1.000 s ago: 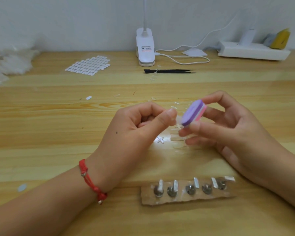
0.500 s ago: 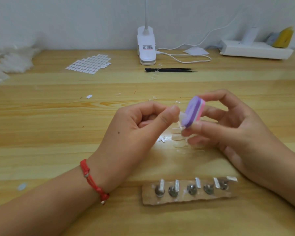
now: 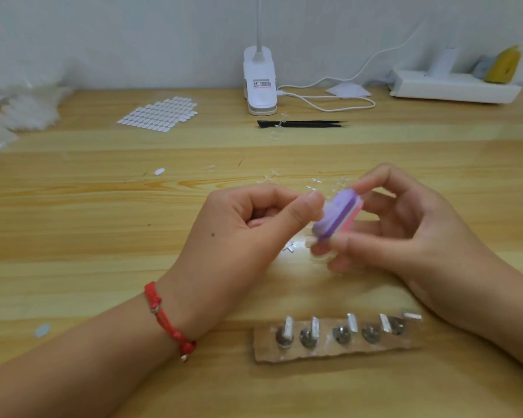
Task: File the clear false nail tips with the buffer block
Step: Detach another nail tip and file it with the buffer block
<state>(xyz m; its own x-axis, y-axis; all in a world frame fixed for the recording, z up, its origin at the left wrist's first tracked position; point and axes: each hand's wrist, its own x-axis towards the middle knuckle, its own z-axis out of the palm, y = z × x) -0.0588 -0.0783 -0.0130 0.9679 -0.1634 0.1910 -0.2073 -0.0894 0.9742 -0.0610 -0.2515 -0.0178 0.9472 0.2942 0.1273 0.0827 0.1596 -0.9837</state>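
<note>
My right hand (image 3: pixel 405 236) is gripping 1 buffer block (image 3: pixel 335 214), which is touching my pinching left hand (image 3: pixel 254 233). I'm failing to tell what that pinch is holding.

The light wooden table (image 3: pixel 73 224) carries a white clip lamp base (image 3: pixel 259 86), black tweezers (image 3: pixel 302 124), a sheet of white oval stickers (image 3: pixel 159 115), a white power strip (image 3: pixel 453 89), clear false nail tips (image 3: pixel 309 243) and a brown cardboard strip studded with metal pins (image 3: pixel 335 342).
</note>
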